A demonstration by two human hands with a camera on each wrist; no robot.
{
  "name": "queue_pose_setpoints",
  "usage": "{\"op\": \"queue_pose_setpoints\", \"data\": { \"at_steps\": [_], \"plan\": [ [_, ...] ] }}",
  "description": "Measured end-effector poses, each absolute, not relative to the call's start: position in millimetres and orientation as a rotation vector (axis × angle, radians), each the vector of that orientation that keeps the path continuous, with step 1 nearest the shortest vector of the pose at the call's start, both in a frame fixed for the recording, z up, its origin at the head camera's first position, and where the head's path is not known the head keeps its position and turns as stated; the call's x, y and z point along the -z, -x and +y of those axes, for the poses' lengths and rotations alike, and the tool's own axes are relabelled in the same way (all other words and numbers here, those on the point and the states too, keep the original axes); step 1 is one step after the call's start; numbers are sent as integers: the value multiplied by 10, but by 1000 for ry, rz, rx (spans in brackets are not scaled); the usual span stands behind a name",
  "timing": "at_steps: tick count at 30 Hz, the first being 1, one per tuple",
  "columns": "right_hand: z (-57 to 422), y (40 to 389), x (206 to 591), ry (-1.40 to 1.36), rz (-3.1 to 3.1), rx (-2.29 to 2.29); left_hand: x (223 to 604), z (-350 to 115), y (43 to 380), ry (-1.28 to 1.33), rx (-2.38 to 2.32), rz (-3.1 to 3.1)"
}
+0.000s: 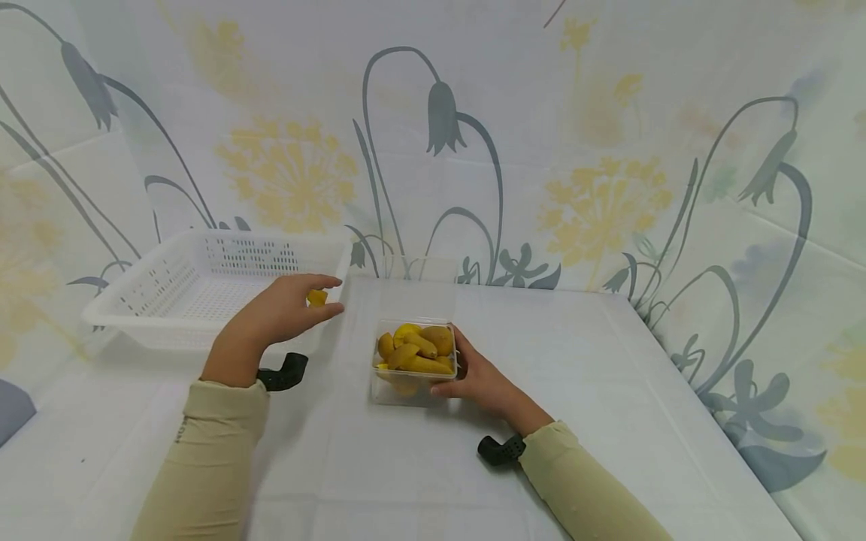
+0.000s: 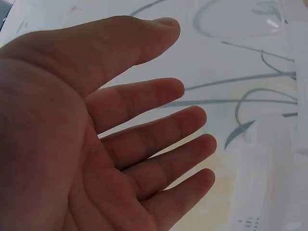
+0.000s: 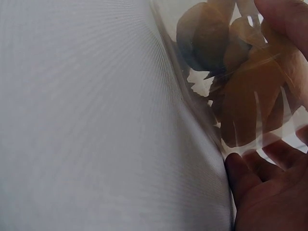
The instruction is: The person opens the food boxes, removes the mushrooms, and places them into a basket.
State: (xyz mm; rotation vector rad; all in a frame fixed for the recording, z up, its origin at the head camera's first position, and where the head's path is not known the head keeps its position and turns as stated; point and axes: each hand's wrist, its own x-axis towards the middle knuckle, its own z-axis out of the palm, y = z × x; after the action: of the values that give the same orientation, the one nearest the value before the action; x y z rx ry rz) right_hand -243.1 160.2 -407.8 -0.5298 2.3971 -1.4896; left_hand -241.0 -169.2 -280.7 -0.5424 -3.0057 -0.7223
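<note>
A clear plastic box (image 1: pixel 404 392) stands on the table, filled with several small yellow and brownish fruit-like pieces (image 1: pixel 419 347), some of them banana-shaped. My right hand (image 1: pixel 482 382) grips its right side, thumb at the front and fingers around the far side. Through the clear wall the pieces (image 3: pixel 252 96) show in the right wrist view. My left hand (image 1: pixel 287 306) is raised before the right end of a white basket, thumb and fingers spread. Its palm (image 2: pixel 110 144) is bare in the left wrist view. A small yellow piece (image 1: pixel 316 297) appears between thumb and fingers in the head view.
The white perforated basket (image 1: pixel 145 324) stands at the back left. Behind the box rises its transparent lid (image 1: pixel 421 289). A floral cloth (image 1: pixel 514 150) hangs along the back and sides of the white table (image 1: pixel 609 406). A grey object (image 1: pixel 13 412) lies at the left edge.
</note>
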Motion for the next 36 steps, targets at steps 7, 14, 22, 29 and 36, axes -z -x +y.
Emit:
{"op": "queue_pose_setpoints", "data": {
  "at_steps": [7, 14, 22, 29, 36],
  "plan": [
    [1600, 2435, 4085, 529, 2390, 1496, 2825, -1615, 2383, 603, 735, -3023],
    [1599, 2442, 4092, 540, 2400, 1490, 2829, -1516, 2364, 668, 770, -3058],
    [1589, 2448, 4098, 532, 2422, 1468, 2842, -1383, 2326, 782, 863, -3067],
    [1588, 2445, 4088, 538, 2429, 1462, 2883, -1311, 2333, 821, 863, -3073],
    [1591, 2441, 4083, 526, 2421, 1469, 2913, -1238, 2349, 859, 854, -3079]
  ]
}}
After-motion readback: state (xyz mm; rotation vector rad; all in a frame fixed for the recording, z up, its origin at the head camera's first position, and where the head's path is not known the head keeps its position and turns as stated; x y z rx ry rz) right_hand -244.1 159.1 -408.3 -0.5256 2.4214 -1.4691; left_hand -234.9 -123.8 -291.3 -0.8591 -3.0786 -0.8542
